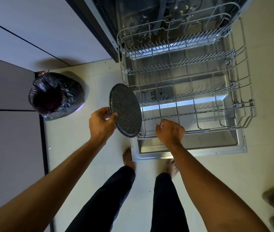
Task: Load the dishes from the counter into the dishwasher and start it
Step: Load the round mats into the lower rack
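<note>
Slippage worries me: my left grip [102, 124] merely pinches the tilted plate [125, 111] by its rim over the rack [208, 130] corner, while my right grip [170, 131] curls round the front rail.

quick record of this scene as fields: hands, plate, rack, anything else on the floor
left hand: holds plate by its rim
plate: dark, speckled, tilted, at rack's front left corner, not yet in
right hand: curled over rack's front rail, seems to grip it
rack: pulled out over open door, no dishes in it
bin: black, on floor left of rack
</note>
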Action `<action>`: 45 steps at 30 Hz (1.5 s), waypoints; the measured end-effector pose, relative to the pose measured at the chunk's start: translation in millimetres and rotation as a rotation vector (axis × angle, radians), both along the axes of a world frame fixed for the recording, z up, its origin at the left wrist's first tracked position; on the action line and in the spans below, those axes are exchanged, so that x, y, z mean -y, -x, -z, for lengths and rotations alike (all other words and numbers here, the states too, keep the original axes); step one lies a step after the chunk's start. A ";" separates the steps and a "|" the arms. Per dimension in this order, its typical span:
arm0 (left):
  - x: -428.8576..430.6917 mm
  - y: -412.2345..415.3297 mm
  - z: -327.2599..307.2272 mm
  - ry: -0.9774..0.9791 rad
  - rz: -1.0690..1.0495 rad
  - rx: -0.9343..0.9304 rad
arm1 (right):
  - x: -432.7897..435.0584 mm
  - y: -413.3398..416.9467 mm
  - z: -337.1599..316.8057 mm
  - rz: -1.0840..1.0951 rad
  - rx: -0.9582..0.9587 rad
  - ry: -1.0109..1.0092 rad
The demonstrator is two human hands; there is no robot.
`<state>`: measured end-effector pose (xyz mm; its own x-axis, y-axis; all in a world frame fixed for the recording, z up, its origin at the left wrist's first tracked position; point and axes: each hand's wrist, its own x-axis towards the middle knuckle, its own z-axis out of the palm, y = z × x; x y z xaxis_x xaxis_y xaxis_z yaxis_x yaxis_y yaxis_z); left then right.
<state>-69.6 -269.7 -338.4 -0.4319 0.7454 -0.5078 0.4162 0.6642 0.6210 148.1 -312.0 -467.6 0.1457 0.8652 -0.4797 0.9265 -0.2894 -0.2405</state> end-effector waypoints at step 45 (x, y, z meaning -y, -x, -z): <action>31.7 31.8 -8.6 0.126 0.020 0.114 | -6.3 2.3 -75.7 0.097 -0.483 0.200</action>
<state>-101.4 -301.5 -329.7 -0.3516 0.6804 -0.6429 0.3620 0.7322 0.5770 145.8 -305.7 -391.9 -0.0575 0.7437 -0.6660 0.6906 -0.4521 -0.5645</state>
